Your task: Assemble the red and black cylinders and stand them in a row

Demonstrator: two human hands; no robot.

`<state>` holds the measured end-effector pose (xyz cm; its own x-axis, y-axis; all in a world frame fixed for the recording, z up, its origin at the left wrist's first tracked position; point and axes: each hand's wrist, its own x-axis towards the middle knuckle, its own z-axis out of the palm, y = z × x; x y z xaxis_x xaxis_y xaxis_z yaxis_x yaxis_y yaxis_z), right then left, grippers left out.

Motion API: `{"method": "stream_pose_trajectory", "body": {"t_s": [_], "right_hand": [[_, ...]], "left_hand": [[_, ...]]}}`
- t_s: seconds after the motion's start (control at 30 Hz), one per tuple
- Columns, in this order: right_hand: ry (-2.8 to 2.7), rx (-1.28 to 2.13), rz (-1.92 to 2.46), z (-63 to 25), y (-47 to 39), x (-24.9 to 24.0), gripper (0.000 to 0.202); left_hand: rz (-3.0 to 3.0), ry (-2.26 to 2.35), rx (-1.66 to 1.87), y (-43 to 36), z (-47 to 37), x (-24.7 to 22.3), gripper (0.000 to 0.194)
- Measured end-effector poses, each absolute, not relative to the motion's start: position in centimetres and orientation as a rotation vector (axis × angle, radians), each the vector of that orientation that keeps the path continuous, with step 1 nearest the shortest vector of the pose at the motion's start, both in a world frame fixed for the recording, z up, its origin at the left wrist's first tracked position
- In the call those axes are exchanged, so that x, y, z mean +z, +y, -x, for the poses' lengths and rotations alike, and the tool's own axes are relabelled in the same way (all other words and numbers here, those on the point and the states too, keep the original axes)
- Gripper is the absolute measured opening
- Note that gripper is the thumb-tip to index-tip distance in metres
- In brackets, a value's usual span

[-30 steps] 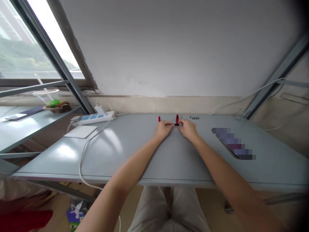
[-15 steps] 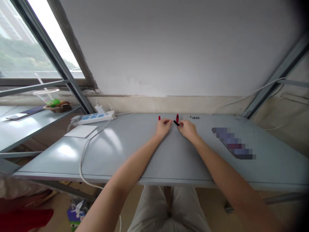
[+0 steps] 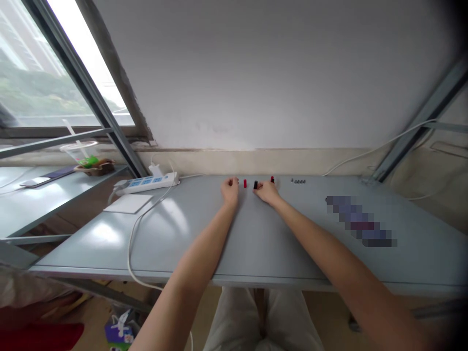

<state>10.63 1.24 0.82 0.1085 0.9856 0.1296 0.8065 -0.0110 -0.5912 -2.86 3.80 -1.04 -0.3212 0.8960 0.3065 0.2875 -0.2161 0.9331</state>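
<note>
Big gray desk here, its top running between the forearms to the front edge; both hands work near the back edge. Next desk: a clear cup in a brown holder, something green at its base. Right hand pinches the black piece! Left hand curls, contents unclear. Between them, the red piece stands upright.
</note>
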Motion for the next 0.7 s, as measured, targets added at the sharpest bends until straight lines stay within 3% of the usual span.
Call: {"method": "stream_pose_trajectory", "body": {"t_s": [0.7], "right_hand": [[-1.752, 0.315, 2.003, -8.7, 3.0, -0.3, 0.023]], "left_hand": [[-1.423, 1.546, 1.541, 3.4, 2.7, -0.8, 0.026]]}}
